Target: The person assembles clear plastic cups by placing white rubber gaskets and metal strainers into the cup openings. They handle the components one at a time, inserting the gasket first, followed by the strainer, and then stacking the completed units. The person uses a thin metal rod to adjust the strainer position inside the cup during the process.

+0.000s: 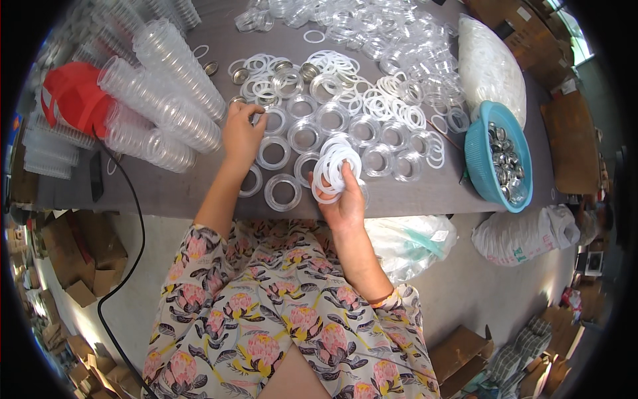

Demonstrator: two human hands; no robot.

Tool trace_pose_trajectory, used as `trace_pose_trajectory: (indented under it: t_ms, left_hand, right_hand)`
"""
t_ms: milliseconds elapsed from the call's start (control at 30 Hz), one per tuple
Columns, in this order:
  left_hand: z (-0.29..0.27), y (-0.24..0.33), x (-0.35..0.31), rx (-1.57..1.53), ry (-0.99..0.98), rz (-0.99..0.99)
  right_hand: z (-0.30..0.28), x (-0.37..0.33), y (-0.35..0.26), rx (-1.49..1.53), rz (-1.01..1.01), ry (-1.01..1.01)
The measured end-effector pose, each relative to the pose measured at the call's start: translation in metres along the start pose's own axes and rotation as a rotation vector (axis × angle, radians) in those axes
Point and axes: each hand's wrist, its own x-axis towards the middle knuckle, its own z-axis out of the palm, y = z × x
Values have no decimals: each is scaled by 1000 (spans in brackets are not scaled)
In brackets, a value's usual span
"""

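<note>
A loose bunch of white plastic rings is in my right hand, the thumb pressed on them, near the table's front edge. My left hand reaches over the left end of the clear plastic ring-shaped pieces. Its thumb and fingertips are pinched together by one of those pieces; what they hold, if anything, is too small to make out. Several clear pieces lie in rough rows between and around my hands. Behind them are scattered white rings and a few silver metal caps.
Stacks of clear plastic cups and a red object with a black cable stand at the left. Clear plastic pieces heap at the back. A blue basket with metal caps and a white bag are at the right.
</note>
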Motion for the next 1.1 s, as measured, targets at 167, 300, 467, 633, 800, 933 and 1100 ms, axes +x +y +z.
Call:
trace_pose_trajectory:
  t_ms: [167, 300, 467, 633, 800, 933, 1100]
  left_hand:
    - [-36, 68, -23, -822, -486, -384]
    - [-40, 81, -40, -975, -662, -529]
    - [-40, 67, -43, -1086, -643, -703]
    - [-43, 68, -42, -1218, -411, -800]
    - [-38, 60, -28, -1092, -285, -823]
    - [-24, 53, -22, -1002, -325, -839]
    - [-5, 49, -20, -854, -401, -716]
  right_hand:
    - [-5, 3, 6, -91, -107, 1]
    - [-5, 4, 11, -87, -104, 5]
    - [5, -2, 10, -77, -98, 1]
    - [-3, 3, 5, -57, -123, 32]
    - [-9, 5, -3, -20, -173, 41]
    - [-5, 1, -6, -33, -183, 69]
    - [-3, -1, -7, -34, -173, 78]
